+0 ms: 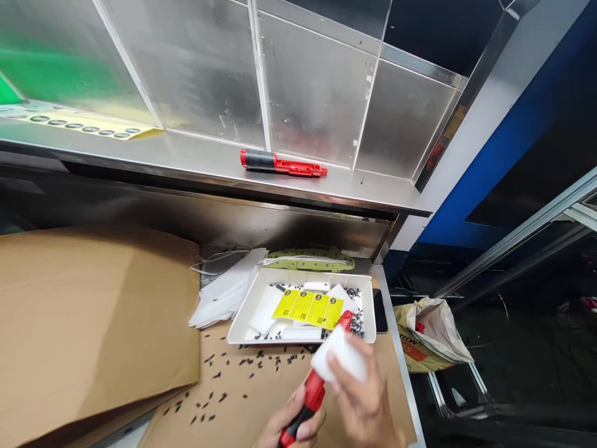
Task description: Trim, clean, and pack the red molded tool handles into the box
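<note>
At the bottom centre my left hand (291, 426) is closed around the lower end of a red and black tool (313, 392), held tilted up to the right. My right hand (361, 401) pinches a small white pad (339, 358) against the tool's upper part, which partly hides the red tip. Just behind them sits a white tray (247, 317) with yellow labels (308, 307), white pieces and several small black screws. More black screws (247, 367) lie scattered on the brown cardboard (224, 398) under my hands.
A second red and black tool (280, 164) lies on the steel shelf (196, 162) above. A large cardboard sheet (88, 323) rests at left. White bags (224, 292) are beside the tray, a phone (380, 311) on its right, a crumpled sack (431, 333) past the table edge.
</note>
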`<move>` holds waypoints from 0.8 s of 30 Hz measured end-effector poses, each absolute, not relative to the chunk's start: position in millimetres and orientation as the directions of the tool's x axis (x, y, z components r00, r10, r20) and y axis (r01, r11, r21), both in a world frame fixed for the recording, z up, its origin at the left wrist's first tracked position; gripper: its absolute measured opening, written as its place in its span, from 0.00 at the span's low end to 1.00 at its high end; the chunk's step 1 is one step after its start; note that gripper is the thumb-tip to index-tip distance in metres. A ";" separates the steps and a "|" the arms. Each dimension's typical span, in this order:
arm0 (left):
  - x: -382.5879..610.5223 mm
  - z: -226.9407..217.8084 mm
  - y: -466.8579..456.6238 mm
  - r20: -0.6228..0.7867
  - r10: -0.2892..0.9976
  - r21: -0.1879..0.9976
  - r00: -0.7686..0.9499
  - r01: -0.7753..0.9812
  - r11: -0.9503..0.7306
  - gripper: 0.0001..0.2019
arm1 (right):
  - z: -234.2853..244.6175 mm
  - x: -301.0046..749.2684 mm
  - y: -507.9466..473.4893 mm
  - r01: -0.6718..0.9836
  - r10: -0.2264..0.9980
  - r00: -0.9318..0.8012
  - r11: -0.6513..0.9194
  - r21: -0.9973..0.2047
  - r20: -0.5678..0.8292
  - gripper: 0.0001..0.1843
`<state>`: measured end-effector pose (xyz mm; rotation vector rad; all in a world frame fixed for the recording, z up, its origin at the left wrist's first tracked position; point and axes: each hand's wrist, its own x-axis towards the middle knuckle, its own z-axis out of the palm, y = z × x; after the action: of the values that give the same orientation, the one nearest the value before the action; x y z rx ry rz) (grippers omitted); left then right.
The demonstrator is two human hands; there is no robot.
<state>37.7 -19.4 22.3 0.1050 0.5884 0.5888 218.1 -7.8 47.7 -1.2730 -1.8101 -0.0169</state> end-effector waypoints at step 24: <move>32.6 34.6 -13.2 -0.470 0.674 0.438 0.570 -0.513 0.738 0.29 | 50.1 205.7 -10.0 0.809 0.746 -0.120 0.456 -0.371 0.655 0.21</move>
<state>32.6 -13.2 34.6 0.2656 0.6616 0.7063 205.7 -10.0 50.1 -1.3090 -1.8806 -0.0959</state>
